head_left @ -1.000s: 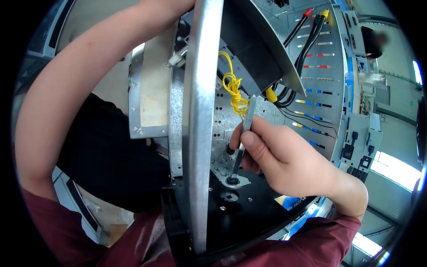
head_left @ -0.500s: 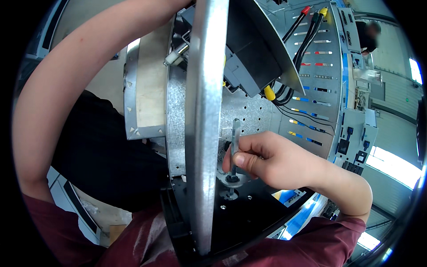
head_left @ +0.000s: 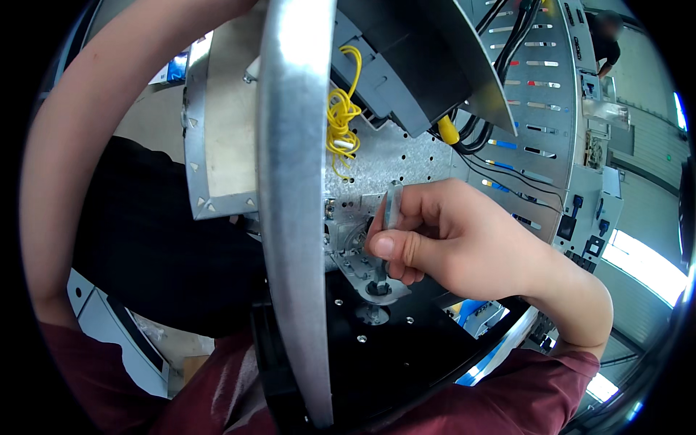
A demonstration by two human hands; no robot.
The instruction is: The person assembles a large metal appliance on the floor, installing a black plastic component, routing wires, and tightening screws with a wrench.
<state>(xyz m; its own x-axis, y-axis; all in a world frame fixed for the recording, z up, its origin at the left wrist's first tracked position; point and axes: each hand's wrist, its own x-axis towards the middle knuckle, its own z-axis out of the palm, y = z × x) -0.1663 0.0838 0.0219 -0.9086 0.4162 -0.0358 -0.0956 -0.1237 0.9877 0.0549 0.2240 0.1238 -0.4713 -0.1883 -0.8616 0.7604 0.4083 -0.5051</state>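
- The person's right hand (head_left: 464,243) pinches a grey straight-sided metal bar (head_left: 393,206) between thumb and fingers.
- That bar's lower end meets a round black fitting (head_left: 378,288) on a silver metal bracket (head_left: 348,267), by a flat black panel (head_left: 428,351).
- From here I cannot see the left hand, nor tell whether it grips anything.

Black panel (head_left: 435,348), silver screws (head_left: 362,338) set in it; bracket plate (head_left: 355,270) overlapping its far edge in view, steel bar (head_left: 393,206) standing on bracket plate; perforated galvanized sheet (head_left: 406,156) beyond
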